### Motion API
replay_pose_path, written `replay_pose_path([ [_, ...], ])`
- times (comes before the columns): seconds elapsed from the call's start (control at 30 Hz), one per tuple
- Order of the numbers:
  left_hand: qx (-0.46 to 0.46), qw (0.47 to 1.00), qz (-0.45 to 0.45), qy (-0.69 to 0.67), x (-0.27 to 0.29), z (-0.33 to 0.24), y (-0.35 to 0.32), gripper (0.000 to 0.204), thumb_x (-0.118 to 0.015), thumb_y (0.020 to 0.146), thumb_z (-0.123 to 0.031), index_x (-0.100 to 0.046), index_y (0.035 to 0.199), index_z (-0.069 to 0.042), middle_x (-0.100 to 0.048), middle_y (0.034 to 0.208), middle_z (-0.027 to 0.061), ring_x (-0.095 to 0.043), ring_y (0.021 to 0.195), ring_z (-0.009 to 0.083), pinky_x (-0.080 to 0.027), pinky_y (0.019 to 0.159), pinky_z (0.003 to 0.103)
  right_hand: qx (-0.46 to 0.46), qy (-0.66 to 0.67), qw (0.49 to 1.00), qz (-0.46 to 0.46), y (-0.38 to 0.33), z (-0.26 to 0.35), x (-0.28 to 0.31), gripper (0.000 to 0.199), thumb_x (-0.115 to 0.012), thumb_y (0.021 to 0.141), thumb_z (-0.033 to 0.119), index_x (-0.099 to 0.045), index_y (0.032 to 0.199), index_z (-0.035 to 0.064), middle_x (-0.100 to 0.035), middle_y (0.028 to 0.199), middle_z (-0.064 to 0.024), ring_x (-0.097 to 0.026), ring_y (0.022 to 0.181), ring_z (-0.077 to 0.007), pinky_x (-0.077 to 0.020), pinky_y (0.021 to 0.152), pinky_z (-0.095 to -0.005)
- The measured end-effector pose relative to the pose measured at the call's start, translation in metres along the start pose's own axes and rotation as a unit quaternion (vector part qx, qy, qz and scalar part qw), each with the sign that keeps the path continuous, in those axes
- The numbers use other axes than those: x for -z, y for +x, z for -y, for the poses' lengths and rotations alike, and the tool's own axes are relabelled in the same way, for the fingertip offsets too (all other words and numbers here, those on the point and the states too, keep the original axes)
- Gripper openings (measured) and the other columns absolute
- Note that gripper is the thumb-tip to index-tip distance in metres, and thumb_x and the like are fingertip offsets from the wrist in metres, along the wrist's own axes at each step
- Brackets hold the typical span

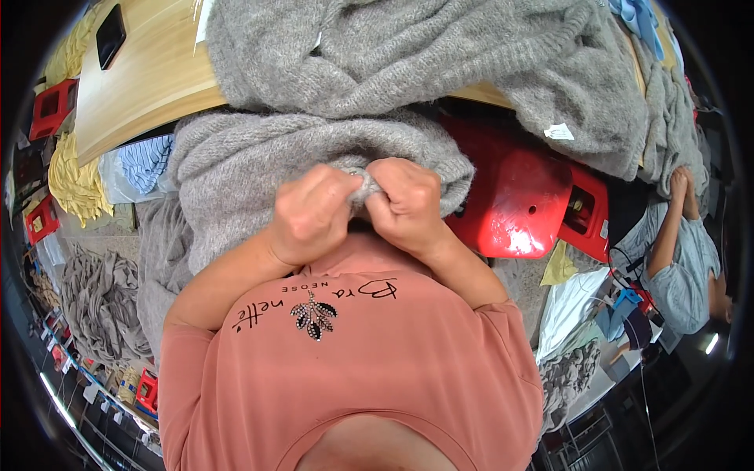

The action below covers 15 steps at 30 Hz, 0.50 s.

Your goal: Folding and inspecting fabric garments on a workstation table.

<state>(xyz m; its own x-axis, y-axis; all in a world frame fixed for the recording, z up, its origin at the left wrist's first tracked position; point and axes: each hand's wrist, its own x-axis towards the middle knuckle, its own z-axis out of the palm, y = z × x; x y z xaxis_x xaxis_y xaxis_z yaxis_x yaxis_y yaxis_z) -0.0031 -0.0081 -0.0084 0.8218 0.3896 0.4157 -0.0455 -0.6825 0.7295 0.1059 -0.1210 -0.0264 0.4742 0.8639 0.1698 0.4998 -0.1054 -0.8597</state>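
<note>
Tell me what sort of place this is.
Likely a garment workshop: grey knitwear is in the person's grip, more lies heaped on the wooden table, yellow cloth hangs at the left, and a co-worker shows at the right.

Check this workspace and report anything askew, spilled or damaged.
The grey knitwear on the wooden table looks untidy: it is heaped loosely and droops over the edge, a white label showing. No spill or damage stands out, though the held grey knit fabric is too bunched to check.
</note>
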Motion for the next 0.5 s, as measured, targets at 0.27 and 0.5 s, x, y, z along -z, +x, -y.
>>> replay_pose_path([
  [0.27,0.019,0.996,0.044,0.071,0.013,-0.004,0.015,0.019,-0.057,0.064,0.008,-0.059,0.08,-0.003,-0.056,0.068,0.01,-0.057,0.055,0.0252,-0.045,0.046,0.031,0.142,-0.125,0.97,-0.151,0.001,-0.003,0.021,0.019,-0.051,0.057,-0.004,-0.057,0.076,-0.0029,-0.055,0.066,-0.0131,-0.055,0.055,-0.0277,-0.0443,0.051,-0.0349],
  [0.5,0.197,0.973,0.123,-0.004,0.014,-0.005,0.023,0.008,-0.059,0.07,0.0,-0.058,0.078,-0.001,-0.058,0.066,0.0125,-0.057,0.058,0.0301,-0.045,0.053,0.036,0.038,-0.185,0.958,-0.214,-0.021,-0.027,0.049,0.018,-0.049,0.065,-0.006,-0.058,0.08,-0.0019,-0.056,0.067,-0.0132,-0.055,0.054,-0.0258,-0.0452,0.053,-0.0311],
])
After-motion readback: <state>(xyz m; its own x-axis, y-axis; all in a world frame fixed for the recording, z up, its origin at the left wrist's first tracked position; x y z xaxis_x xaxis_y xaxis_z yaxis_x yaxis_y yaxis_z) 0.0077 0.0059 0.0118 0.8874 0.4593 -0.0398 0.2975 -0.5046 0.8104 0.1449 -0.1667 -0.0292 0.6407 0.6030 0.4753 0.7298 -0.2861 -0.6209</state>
